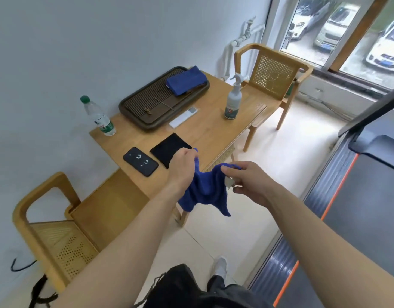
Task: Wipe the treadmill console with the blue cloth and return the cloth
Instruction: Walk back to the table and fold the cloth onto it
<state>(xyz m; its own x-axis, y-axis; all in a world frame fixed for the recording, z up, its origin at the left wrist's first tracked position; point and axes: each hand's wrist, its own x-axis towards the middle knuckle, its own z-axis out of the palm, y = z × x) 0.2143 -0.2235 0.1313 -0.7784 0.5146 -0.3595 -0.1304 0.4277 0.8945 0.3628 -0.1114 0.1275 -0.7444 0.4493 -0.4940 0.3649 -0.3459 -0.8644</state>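
A blue cloth (205, 187) hangs in the air between both hands, just off the near edge of the wooden table (209, 130). My left hand (182, 167) pinches its upper left corner. My right hand (247, 181) pinches the upper right corner, with a small white tag showing by the fingers. The cloth's lower part droops freely. The treadmill (358, 196) lies at the right, its belt and orange stripe visible; a dark bar (374, 110) of it crosses the upper right. The console itself is out of view.
On the table: a dark slatted tray (147, 107) holding a second folded blue cloth (186, 81), a spray bottle (232, 101), a water bottle (98, 116), a white remote (182, 117), a phone (140, 161), a black cloth (169, 147). Wooden chairs stand at far right (274, 72) and near left (65, 230).
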